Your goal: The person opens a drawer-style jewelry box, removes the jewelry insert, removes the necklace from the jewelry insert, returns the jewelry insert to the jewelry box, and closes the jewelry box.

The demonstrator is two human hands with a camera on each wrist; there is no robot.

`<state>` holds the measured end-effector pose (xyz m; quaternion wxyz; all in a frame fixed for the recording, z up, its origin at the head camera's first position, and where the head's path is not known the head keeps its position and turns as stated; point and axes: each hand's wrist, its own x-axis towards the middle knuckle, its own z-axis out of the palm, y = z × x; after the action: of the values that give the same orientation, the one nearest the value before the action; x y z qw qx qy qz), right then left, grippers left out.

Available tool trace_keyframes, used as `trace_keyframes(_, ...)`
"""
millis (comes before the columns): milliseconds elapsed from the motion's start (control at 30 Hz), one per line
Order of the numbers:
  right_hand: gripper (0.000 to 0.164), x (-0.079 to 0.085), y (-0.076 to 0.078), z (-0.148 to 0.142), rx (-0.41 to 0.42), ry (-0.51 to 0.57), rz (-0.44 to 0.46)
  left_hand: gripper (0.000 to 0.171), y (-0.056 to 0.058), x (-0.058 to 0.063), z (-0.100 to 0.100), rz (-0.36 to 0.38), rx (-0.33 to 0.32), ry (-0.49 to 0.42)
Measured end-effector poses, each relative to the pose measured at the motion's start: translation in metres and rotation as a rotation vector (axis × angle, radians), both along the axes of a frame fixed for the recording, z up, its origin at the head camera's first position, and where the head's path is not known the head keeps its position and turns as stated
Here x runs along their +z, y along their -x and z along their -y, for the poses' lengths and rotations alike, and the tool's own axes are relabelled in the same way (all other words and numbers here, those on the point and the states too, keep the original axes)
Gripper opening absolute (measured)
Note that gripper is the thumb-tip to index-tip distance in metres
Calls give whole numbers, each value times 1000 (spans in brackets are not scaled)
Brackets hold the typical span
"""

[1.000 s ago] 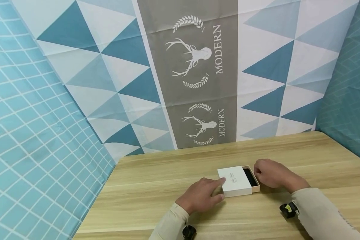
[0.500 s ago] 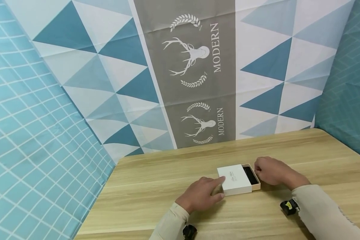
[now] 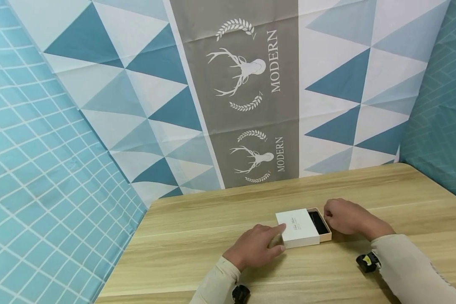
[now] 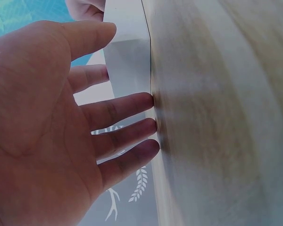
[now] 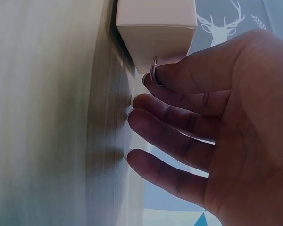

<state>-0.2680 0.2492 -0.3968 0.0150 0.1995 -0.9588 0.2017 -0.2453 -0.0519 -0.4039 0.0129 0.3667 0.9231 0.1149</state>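
A white box sleeve (image 3: 298,228) with small script lettering lies on the wooden table, its drawer (image 3: 325,237) sticking partly out at the right end. Black lining (image 3: 318,223) shows in the drawer's open part. My left hand (image 3: 252,249) rests at the sleeve's left end, index fingertip over the top edge and thumb at the near corner; its fingers are spread and nearly straight in the left wrist view. At the drawer's end, my right hand (image 3: 346,217) pinches a small pull tab (image 5: 153,70) between thumb and index finger. Its other fingertips reach down by the tabletop.
The wooden table (image 3: 197,236) extends around the box. A patterned cloth (image 3: 262,84) with triangles and deer heads hangs behind it, with blue tile-print cloth (image 3: 42,169) on the left and teal cloth (image 3: 441,109) on the right.
The drawer has slid slightly further out to the right, the right hand moving with it. The left hand stays in place at the sleeve's left end.
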Motion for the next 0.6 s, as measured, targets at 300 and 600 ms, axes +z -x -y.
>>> trace_keyframes(300, 34, -1, -1, -4, -2, 27, 8, 57, -2, 1, -1, -11, 2, 2)
trace_keyframes(600, 32, -1, 0, -3, 9, 29, -4, 57, -2, 1, 0, -15, 7, 2)
